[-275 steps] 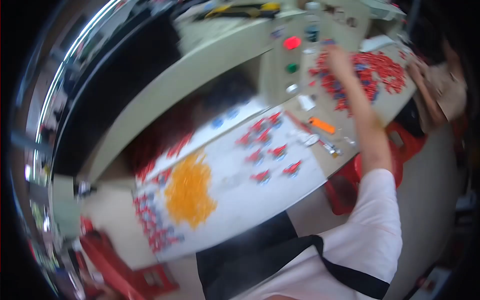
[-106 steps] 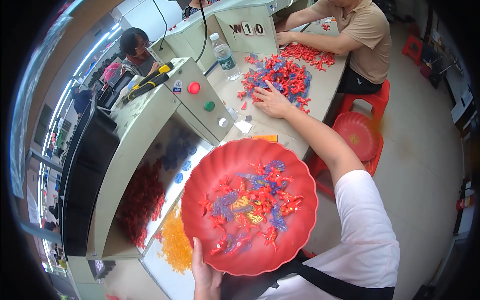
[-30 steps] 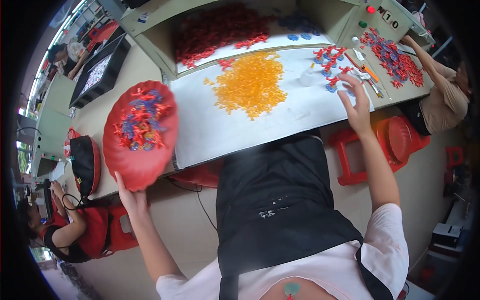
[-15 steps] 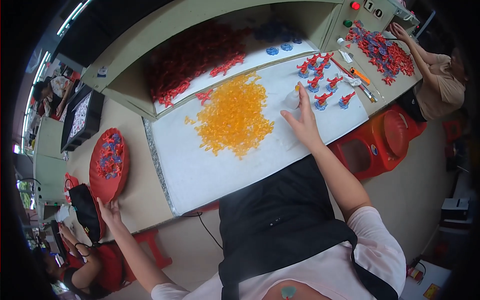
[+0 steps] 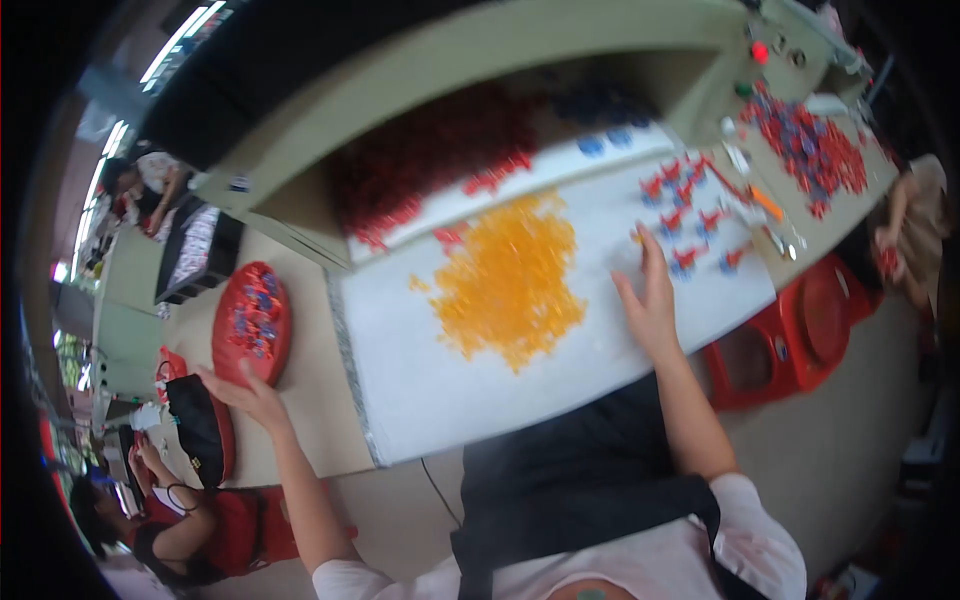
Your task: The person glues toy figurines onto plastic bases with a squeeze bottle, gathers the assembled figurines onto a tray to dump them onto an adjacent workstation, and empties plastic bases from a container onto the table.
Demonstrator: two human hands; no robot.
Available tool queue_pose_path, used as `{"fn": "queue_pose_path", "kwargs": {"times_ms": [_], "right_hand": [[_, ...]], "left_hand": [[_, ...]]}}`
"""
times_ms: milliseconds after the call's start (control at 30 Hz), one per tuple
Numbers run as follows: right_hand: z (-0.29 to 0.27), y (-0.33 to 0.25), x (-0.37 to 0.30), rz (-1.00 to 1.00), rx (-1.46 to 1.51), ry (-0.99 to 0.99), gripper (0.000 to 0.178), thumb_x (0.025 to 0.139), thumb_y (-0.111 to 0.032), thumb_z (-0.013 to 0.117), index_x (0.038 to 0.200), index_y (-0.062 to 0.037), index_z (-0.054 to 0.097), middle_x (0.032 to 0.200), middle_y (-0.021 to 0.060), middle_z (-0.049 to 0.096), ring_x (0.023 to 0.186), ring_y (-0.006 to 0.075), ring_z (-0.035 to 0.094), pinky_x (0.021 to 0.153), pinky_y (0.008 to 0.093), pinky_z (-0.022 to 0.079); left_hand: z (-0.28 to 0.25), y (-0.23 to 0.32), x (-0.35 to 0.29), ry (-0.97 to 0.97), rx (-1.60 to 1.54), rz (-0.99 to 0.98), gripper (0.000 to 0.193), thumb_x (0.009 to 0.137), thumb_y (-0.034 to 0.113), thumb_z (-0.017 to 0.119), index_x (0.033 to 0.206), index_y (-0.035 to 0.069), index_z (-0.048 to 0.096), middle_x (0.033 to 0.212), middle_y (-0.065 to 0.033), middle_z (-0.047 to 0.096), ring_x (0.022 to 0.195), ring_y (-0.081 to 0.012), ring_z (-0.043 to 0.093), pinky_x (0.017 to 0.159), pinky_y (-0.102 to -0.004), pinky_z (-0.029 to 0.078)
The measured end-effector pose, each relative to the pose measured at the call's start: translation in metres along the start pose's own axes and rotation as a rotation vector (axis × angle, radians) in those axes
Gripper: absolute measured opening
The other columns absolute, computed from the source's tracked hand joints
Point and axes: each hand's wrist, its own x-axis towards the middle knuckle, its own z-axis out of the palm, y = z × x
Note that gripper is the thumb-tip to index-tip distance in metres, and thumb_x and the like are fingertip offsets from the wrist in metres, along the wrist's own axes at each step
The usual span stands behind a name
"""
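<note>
- Red bowl (image 5: 226,345) sits on the left part of the tabletop (image 5: 320,425), with little red and blue bits (image 5: 256,315) in it.
- Left hand (image 5: 258,400) is loose, fingers spread, just at the bowl's near edge; I can't tell if it touches.
- Right hand (image 5: 654,305) is over the white sheet (image 5: 450,410), thumb and finger apart; too blurry to tell if it holds anything.
- Yellow bits (image 5: 510,285) lie in a big pile between the hands, farther away.
- Small red and blue figures (image 5: 683,264) stand on the sheet's right side.
</note>
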Motion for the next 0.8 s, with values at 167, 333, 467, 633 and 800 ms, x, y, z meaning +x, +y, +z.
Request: {"fn": "queue_pose_path", "kwargs": {"times_ms": [167, 333, 467, 633, 800], "right_hand": [[-0.006, 0.005, 0.002, 0.066, -0.044, -0.018, 0.060, 0.074, 0.000, 0.054, 0.128, -0.0026, 0.028, 0.121, 0.0179, 0.041, 0.112, 0.0293, 0.041, 0.092, 0.0331, 0.033], [-0.041, -0.054, 0.004, -0.084, -0.077, 0.096, 0.060, 0.072, 0.003, 0.054, 0.126, 0.0013, 0.029, 0.122, 0.0198, 0.040, 0.113, 0.0341, 0.040, 0.095, 0.0357, 0.031], [-0.117, -0.137, 0.082, -0.533, -0.061, 0.122, 0.042, 0.068, 0.008, 0.054, 0.109, 0.0039, 0.048, 0.109, 0.0161, 0.053, 0.104, 0.0287, 0.049, 0.093, 0.0352, 0.033], [-0.147, -0.223, 0.266, -0.603, -0.081, -0.177, 0.023, 0.078, -0.002, 0.051, 0.102, -0.0004, 0.053, 0.091, 0.0113, 0.059, 0.086, 0.0168, 0.057, 0.077, 0.0269, 0.044], [-0.122, -0.210, 0.367, -0.444, -0.574, -0.835, 0.038, 0.076, -0.007, 0.055, 0.114, -0.0066, 0.049, 0.102, 0.0105, 0.057, 0.091, 0.0205, 0.056, 0.081, 0.0303, 0.043]], "left_hand": [[-0.012, 0.111, 0.036, 0.006, -0.087, 0.425, 0.057, 0.084, 0.020, 0.050, 0.131, 0.002, 0.022, 0.135, -0.0202, 0.022, 0.127, -0.0324, 0.018, 0.103, -0.0434, 0.014], [-0.030, 0.172, 0.157, 0.176, -0.474, 0.441, 0.044, 0.084, 0.014, 0.048, 0.124, 0.003, 0.035, 0.127, -0.0154, 0.037, 0.119, -0.0284, 0.033, 0.099, -0.0385, 0.023], [-0.021, 0.188, 0.260, -0.156, -0.601, 0.357, 0.030, 0.084, 0.012, 0.049, 0.113, 0.006, 0.051, 0.098, -0.0124, 0.058, 0.088, -0.0195, 0.056, 0.076, -0.0296, 0.044], [0.003, 0.212, 0.315, -0.933, -0.331, 0.474, 0.033, 0.080, 0.021, 0.054, 0.112, 0.011, 0.053, 0.093, -0.0160, 0.060, 0.087, -0.0246, 0.057, 0.077, -0.0304, 0.043], [0.024, 0.224, 0.329, -1.434, -0.090, 0.523, 0.045, 0.077, 0.019, 0.056, 0.121, 0.016, 0.046, 0.105, -0.0152, 0.056, 0.094, -0.0260, 0.055, 0.080, -0.0334, 0.043]]}}
